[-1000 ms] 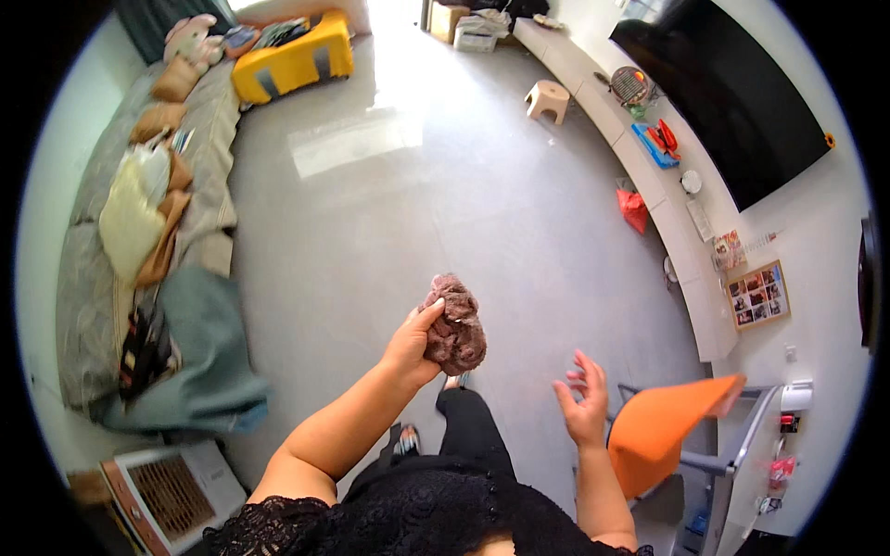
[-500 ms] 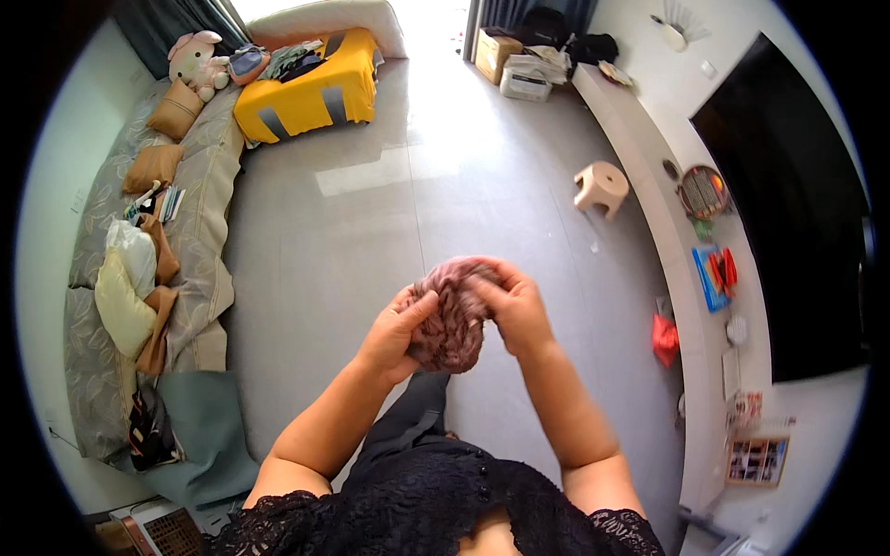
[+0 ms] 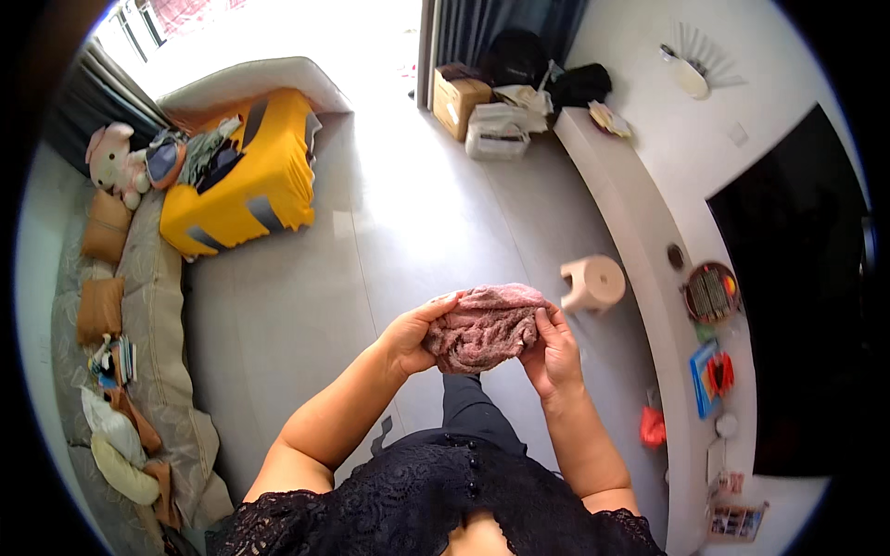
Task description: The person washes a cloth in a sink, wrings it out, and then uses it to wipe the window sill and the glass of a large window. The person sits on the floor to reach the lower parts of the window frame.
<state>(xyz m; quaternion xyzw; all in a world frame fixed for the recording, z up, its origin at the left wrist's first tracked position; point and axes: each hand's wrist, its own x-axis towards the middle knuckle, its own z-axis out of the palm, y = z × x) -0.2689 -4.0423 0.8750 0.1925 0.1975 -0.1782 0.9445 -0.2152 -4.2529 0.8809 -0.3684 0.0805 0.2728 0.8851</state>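
Observation:
A crumpled dusty-pink knitted cloth [image 3: 482,326] is bunched up in front of my chest, held from both sides. My left hand [image 3: 411,335] grips its left edge with the thumb on top. My right hand [image 3: 553,350] grips its right edge, fingers curled into the fabric. Both forearms rise from the lower edge of the picture, over my black lace top and dark trousers. The underside of the cloth is hidden.
A small round beige stool [image 3: 593,283] stands on the grey floor to the right. A long white shelf [image 3: 640,241] runs along the right wall under a dark screen [image 3: 797,306]. A grey sofa [image 3: 148,306] with cushions lines the left; a yellow covered seat [image 3: 241,181] and boxes [image 3: 482,116] lie beyond.
One second ago only my left hand held the cloth and the right was open beside it. Now both hands grip it, and my view has turned toward the window end.

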